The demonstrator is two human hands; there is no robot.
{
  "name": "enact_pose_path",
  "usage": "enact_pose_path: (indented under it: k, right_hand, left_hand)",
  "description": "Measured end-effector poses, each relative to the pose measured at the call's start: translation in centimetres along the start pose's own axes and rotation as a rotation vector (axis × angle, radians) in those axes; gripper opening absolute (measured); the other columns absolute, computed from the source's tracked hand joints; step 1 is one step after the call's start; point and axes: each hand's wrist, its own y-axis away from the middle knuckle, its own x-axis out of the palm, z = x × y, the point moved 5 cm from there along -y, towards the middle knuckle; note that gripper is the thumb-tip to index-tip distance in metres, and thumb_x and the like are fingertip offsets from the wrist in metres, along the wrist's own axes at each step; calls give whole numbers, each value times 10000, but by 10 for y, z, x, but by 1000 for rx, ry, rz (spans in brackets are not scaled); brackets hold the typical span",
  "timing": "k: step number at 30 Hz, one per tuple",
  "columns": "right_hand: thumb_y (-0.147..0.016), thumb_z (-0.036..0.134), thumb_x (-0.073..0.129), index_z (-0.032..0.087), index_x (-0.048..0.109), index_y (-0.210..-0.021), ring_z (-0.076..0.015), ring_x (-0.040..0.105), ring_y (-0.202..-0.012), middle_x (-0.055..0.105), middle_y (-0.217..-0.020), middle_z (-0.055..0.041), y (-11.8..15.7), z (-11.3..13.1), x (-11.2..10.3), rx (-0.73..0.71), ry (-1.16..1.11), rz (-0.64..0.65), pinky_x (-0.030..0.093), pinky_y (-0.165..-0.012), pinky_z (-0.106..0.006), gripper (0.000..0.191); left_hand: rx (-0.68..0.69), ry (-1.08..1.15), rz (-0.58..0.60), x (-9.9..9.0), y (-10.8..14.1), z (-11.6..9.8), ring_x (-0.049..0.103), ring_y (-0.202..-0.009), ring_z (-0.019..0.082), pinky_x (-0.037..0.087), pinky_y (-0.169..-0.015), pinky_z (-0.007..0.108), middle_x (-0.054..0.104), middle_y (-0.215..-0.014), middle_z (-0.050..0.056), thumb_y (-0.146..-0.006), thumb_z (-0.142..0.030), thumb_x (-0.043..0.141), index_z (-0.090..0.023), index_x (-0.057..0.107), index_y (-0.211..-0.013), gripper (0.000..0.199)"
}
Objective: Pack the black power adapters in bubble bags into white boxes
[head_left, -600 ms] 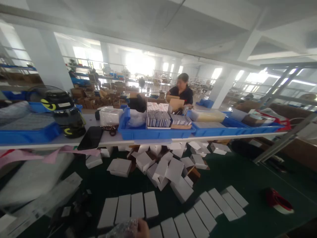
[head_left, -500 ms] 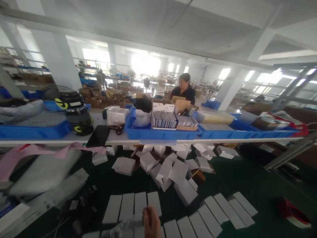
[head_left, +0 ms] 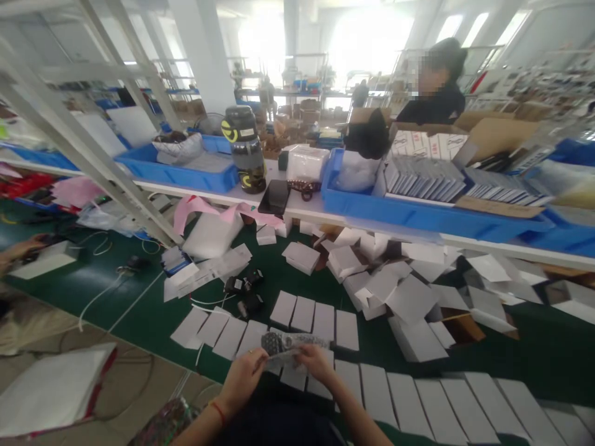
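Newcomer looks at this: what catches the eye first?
Probably the jumble of open white boxes, heaped right of centre on the green table, with neat rows of slim white boxes nearer the viewer. Then, low centre, the left hand and right hand hold a crinkled clear wrap between them. Above, a dark bottle with yellow-green accents stands on the shelf, left of centre.

Bare dark green tabletop (head_left: 553, 347) offers passage toward the right edge; heaped open white cardboard boxes (head_left: 413, 298) block the area right of centre.
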Motion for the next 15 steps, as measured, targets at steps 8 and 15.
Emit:
enact_pose_path:
  k: [8, 15]
  right_hand:
    - [-730, 123, 564, 183, 675, -569, -178, 599, -544, 625, -528, 2, -6, 4, 9, 44, 48, 31, 412, -542, -279, 204]
    - [-765, 158, 642, 186, 675, -615, -221, 655, -617, 678, -591, -19, -5, 21, -28, -37, 191, -239, 499, -618, -331, 157]
  left_hand:
    - [177, -391, -73, 38, -28, -16, 428, -1398, 390, 355, -1125, 595, 496, -1504, 178, -801, -361, 737, -196, 452, -1468, 745]
    - [-62, -78, 76, 31, -74, -15, 537, -1214, 361, 419, -1000, 469, 663, -1216, 138, -697, -283, 773, -172, 691, -1135, 459]
